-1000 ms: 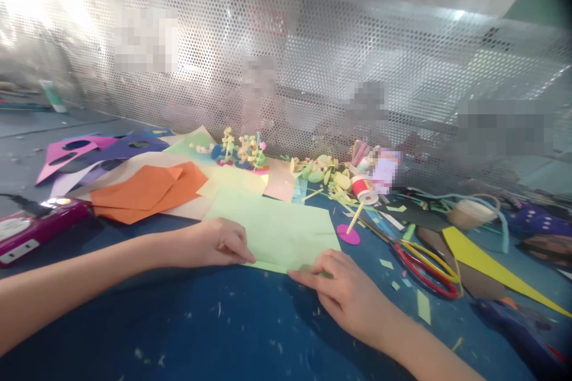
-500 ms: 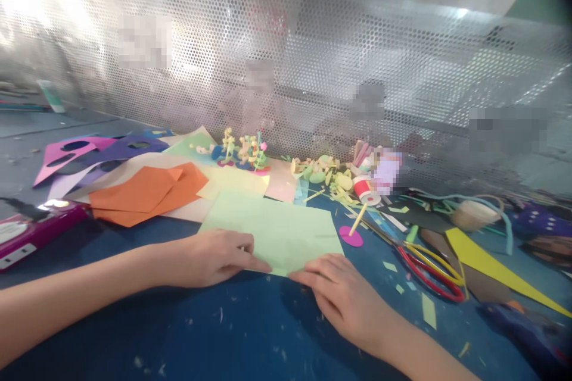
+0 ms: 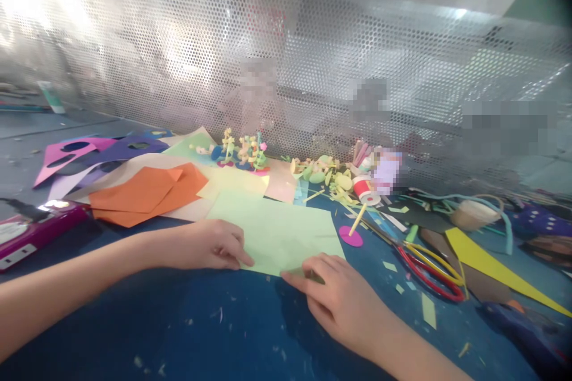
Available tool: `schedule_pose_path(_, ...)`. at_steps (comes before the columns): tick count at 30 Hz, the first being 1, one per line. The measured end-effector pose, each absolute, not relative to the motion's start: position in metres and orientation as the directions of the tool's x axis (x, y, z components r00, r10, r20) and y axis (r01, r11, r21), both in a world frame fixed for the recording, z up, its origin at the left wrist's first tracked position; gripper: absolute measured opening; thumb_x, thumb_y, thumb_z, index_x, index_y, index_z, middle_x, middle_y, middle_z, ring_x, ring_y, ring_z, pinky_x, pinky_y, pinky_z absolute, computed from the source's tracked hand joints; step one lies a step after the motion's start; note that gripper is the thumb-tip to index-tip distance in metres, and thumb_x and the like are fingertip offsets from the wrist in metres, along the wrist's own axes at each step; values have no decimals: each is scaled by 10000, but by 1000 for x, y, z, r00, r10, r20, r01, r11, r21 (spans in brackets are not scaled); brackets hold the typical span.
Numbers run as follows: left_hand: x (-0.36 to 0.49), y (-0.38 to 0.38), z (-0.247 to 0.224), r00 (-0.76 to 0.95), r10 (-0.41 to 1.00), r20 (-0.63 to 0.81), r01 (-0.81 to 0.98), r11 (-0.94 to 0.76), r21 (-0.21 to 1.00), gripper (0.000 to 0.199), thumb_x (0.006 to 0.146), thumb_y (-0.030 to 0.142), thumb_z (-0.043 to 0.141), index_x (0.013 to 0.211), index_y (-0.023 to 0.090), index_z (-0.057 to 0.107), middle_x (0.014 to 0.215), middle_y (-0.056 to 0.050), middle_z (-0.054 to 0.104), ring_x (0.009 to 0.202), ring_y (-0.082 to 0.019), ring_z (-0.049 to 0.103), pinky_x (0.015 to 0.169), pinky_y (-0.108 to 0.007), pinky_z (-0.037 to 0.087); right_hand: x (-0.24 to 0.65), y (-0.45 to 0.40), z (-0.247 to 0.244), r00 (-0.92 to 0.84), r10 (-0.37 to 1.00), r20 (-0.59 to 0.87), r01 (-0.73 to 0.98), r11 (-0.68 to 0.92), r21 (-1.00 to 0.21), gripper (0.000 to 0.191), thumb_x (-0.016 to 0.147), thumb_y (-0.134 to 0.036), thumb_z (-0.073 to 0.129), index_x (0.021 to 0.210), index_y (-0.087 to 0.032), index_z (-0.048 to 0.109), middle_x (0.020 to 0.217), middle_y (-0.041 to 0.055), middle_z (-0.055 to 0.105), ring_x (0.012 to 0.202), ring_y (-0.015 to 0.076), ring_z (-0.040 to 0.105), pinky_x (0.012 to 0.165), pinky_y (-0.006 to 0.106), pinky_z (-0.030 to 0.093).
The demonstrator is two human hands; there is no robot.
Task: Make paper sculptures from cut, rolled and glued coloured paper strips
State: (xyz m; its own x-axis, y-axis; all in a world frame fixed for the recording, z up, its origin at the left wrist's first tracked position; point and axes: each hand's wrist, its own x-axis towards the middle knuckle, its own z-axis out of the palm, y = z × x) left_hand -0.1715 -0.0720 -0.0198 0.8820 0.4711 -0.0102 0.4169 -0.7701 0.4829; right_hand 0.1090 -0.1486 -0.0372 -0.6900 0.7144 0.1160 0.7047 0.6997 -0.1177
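A sheet of light green paper (image 3: 272,229) lies on the blue tabletop, its near edge between my hands. My left hand (image 3: 214,244) is closed at the near left part of that edge, index fingertip pressed on the paper and the other fingers curled. My right hand (image 3: 335,294) holds the near right edge down, its index finger reaching along the edge and its other fingers bent over the sheet. Just beyond the sheet's right side stands a pale yellow paper stick on a magenta disc (image 3: 351,237).
Red-and-yellow-handled scissors (image 3: 429,271) lie to the right near paper scraps and a yellow sheet (image 3: 496,268). On the left are orange paper (image 3: 143,193) and a magenta power strip (image 3: 40,232). Small paper figures (image 3: 245,152) and a red-white spool (image 3: 365,189) stand before a perforated metal panel (image 3: 313,71).
My left hand has slid left along the near edge of the green paper. My right fingertip has shifted slightly left. The paper looks nearly still.
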Motion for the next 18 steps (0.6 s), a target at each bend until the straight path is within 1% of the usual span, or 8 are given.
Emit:
schedule_pose_path(3, -183, -59, -25, 862, 505, -47, 413, -643, 645, 219, 801, 301, 590, 991, 247, 685, 812, -30, 632, 691, -107, 584, 632, -165, 443, 110, -148, -38, -694, 708, 132, 694, 707, -140, 470, 852, -130, 427, 1278, -327, 454, 960, 66, 537, 868, 206, 478, 743, 373, 412)
schedule_pose_path(5, -188, -55, -28, 846, 530, -58, 409, -575, 708, 222, 793, 322, 597, 973, 236, 692, 835, -38, 644, 726, -121, 597, 655, -177, 457, 110, -147, -38, -695, 706, 138, 691, 708, -146, 464, 852, -130, 429, 1273, -322, 462, 970, 68, 540, 876, 209, 479, 744, 378, 415)
schedule_pose_path(7, -191, -54, -29, 835, 548, -58, 405, -540, 738, 217, 788, 306, 601, 969, 233, 695, 867, -43, 636, 741, -124, 593, 666, -183, 460, 110, -147, -39, -693, 707, 138, 693, 707, -143, 457, 852, -130, 429, 1268, -314, 470, 978, 71, 542, 886, 214, 478, 751, 385, 416)
schedule_pose_path(10, -192, -56, -30, 830, 555, -57, 415, -546, 728, 202, 790, 280, 594, 955, 242, 705, 891, -42, 612, 732, -116, 574, 649, -176, 448, 110, -146, -39, -692, 709, 133, 697, 705, -134, 453, 853, -129, 428, 1265, -313, 473, 979, 71, 543, 888, 215, 479, 750, 387, 420)
schedule_pose_path(15, -191, -60, -26, 839, 539, -65, 440, -605, 663, 192, 800, 267, 579, 934, 264, 717, 846, -22, 598, 677, -95, 541, 615, -158, 413, 109, -147, -40, -695, 707, 132, 696, 707, -124, 464, 847, -128, 440, 1270, -317, 466, 982, 67, 549, 885, 213, 488, 741, 384, 432)
schedule_pose_path(18, -187, -64, -19, 839, 536, -96, 468, -620, 630, 228, 804, 212, 554, 961, 283, 704, 837, -11, 576, 676, -94, 523, 611, -155, 398, 109, -147, -40, -700, 699, 149, 689, 715, -119, 455, 842, -122, 449, 1261, -299, 479, 992, 67, 561, 895, 210, 495, 765, 385, 436)
